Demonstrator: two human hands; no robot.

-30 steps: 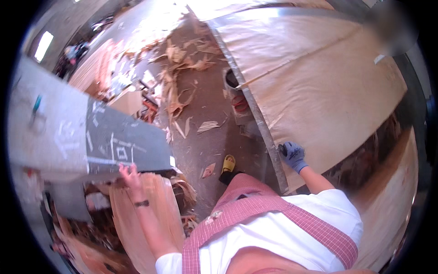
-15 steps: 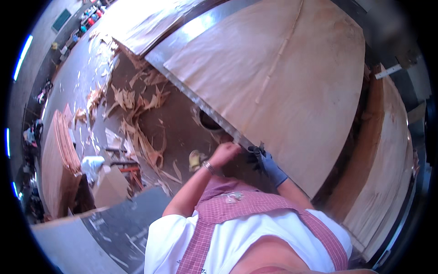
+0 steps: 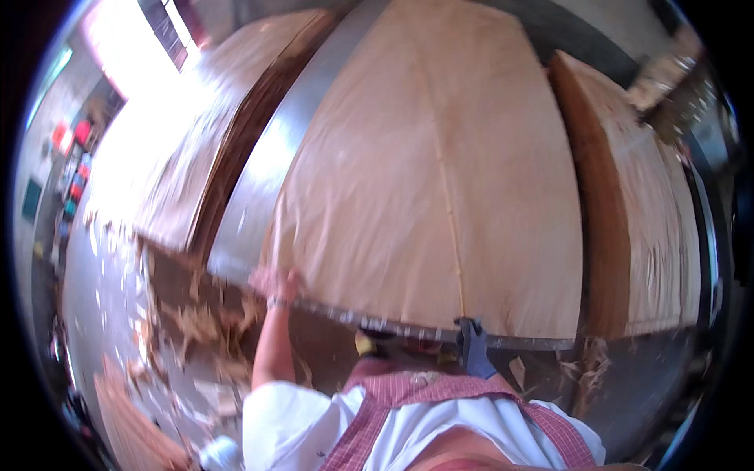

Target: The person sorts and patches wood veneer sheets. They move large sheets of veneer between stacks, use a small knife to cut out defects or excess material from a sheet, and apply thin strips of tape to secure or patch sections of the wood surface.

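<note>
A large sheet of pale wood veneer [image 3: 440, 196] lies across a metal-topped table [image 3: 250, 206], with a raised seam running along its length. Ripples cross its left part. At the sheet's near left corner is my bare left hand [image 3: 276, 284], a metal band round the wrist. Its fingers are slightly blurred and appear closed on the corner. My right hand [image 3: 474, 350] wears a blue glove with dark fingertips. Those fingertips pinch the near edge of the veneer beside the seam; the thumb's grip underneath is hidden.
Veneer stacks flank the table, one on the left [image 3: 188, 157] and a tall one on the right [image 3: 620, 204]. Torn veneer scraps [image 3: 208, 330] litter the floor at left. More veneer pieces [image 3: 129, 420] stand at the lower left.
My view has turned, so the table now runs straight ahead. My left hand has moved from near my body out to the sheet's left corner. My right hand stays at the near edge.
</note>
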